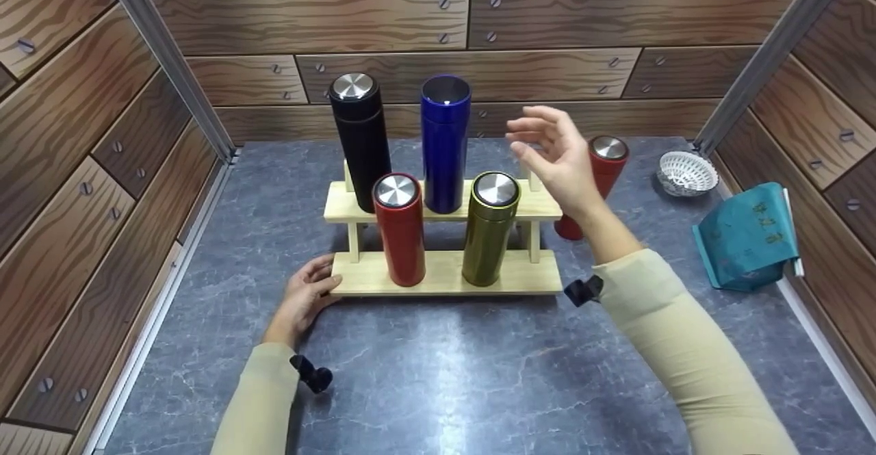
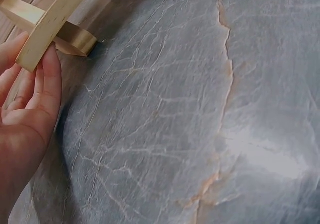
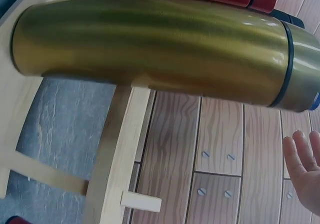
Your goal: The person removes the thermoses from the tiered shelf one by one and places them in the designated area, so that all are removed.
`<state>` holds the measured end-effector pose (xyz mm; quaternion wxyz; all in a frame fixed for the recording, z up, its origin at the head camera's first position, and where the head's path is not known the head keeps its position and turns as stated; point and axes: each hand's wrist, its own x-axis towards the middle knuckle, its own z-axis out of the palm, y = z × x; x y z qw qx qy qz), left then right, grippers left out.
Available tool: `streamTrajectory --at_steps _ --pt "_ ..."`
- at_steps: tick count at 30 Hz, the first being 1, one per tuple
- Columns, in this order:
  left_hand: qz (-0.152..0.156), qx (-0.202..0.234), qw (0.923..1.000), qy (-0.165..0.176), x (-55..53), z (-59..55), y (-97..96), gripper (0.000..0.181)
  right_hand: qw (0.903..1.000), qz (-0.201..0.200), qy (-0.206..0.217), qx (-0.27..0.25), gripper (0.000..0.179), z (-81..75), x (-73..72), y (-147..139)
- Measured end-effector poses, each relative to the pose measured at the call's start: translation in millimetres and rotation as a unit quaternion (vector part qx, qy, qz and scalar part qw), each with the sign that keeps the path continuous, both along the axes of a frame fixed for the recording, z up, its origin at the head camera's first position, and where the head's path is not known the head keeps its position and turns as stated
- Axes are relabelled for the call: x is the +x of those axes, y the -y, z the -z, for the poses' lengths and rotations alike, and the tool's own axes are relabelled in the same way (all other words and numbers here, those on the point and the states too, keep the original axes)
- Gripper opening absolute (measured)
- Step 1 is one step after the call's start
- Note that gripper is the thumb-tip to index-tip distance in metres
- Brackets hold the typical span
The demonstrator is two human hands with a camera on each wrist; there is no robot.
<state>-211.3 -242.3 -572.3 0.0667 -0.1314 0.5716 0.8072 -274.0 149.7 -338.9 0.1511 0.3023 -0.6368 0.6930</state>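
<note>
A two-tier pale wooden rack [image 1: 441, 271] carries several tall flasks. On the upper shelf stand a black flask [image 1: 363, 144] and, to its right, a blue flask [image 1: 445, 144] whose top looks dark. The lower shelf bears a red flask [image 1: 402, 239] and an olive-gold flask [image 1: 488, 243]. My left hand [image 1: 306, 297] pinches the left end of the lower shelf [image 2: 47, 31], thumb on top and fingers underneath. Raised above the rack's right end, my right hand [image 1: 558, 157] holds nothing. Its fingers are spread and loosely bent, apart from the blue flask.
Behind my right forearm, another red flask [image 1: 606, 167] stands on the grey marbled tabletop [image 1: 438, 373], partly hidden. Farther right are a white woven basket [image 1: 686, 174] and a teal bag [image 1: 746, 239]. Wood-patterned walls [image 1: 383, 20] enclose the back and sides.
</note>
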Motion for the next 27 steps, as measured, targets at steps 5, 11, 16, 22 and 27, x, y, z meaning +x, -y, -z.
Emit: streamTrajectory --at_steps 5,11,16,22,27 --pt "-0.003 0.010 0.9999 0.000 0.3 -0.8 -1.1 0.057 0.9998 -0.007 0.006 -0.020 0.047 -5.9 -5.9 9.0" --pt "-0.006 0.009 0.9999 -0.002 0.2 -0.1 -1.4 0.056 0.9990 -0.021 0.033 -0.024 0.051 -14.4 -15.1 18.9" --pt "-0.005 0.008 0.9999 -0.004 0.3 0.4 -1.6 0.056 0.9966 -0.031 0.077 0.007 0.061 -19.0 -24.9 26.6" --pt "0.000 0.001 1.0000 -0.007 -0.2 0.3 -2.1 0.056 0.9910 -0.036 0.117 0.055 0.069 -21.9 -36.3 32.6" --pt "0.007 -0.001 0.9999 -0.011 -0.4 0.2 -1.5 0.056 0.9862 -0.041 0.124 0.102 0.074 -23.5 -42.8 37.8"
